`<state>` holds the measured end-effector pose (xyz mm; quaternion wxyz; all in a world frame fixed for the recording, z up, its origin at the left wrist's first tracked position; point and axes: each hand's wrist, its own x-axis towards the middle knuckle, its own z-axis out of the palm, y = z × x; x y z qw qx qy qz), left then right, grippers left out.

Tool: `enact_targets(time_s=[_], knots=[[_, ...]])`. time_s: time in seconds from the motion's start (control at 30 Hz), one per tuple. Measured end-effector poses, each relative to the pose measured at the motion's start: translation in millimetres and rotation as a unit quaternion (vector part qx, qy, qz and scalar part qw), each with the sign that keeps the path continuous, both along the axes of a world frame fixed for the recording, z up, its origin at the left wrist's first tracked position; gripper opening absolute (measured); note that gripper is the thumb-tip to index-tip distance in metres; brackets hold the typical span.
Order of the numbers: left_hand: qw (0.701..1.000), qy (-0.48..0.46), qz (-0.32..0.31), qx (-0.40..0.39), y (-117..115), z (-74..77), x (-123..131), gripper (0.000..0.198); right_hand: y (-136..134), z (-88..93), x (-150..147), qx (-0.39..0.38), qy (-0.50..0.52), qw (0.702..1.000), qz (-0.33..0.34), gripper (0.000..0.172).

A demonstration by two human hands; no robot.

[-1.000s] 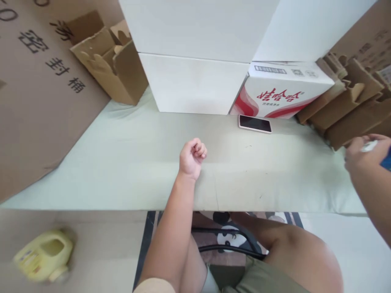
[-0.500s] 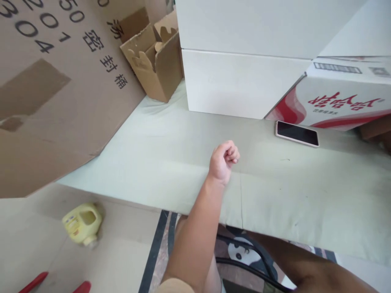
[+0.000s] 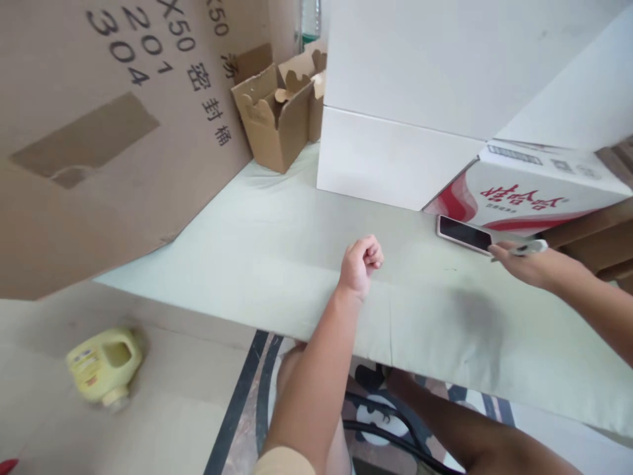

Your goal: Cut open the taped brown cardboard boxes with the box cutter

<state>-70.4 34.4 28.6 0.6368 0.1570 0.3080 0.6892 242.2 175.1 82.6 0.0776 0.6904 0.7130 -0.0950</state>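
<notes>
Curled into a fist, my left hand (image 3: 360, 264) rests over the middle of the pale green cloth surface (image 3: 277, 264), with nothing visible in it. On the right, my right hand (image 3: 527, 265) is closed on a slim white object (image 3: 533, 248), which I cannot identify. The fingertips of that hand are at the right end of a phone (image 3: 463, 234) with a dark screen and a light rim. The phone lies flat before a white carton with red print (image 3: 524, 198); whether the fingers touch it is unclear.
A big cardboard box (image 3: 99, 218) stands at the left, beside a small open carton (image 3: 277, 125). White boxes (image 3: 380, 155) line the back. A yellow jug (image 3: 105, 363) is on the floor. Bare legs and black curved bars show below the surface's front edge.
My right hand has come in from the right with the white object and reached the phone's end. My left hand keeps its fist. The view has shifted, with more brown cartons showing at right.
</notes>
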Motion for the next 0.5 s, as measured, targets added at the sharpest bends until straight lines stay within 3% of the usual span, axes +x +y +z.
enact_targets(time_s=[0.2,0.37,0.5], knots=[[0.994,-0.049,0.095,0.005,-30.7,6.0,-51.7,0.043,-17.1,28.1,-148.6,-0.030,0.059,0.992,0.105,0.038],[0.975,-0.151,0.160,0.015,-51.0,14.2,-85.5,0.044,-21.0,14.1,-289.6,-0.045,0.211,0.949,0.230,0.035],[0.970,-0.177,0.166,0.001,-52.1,15.7,-97.9,0.048,2.8,4.0,-391.7,0.006,0.307,0.911,0.275,0.032]])
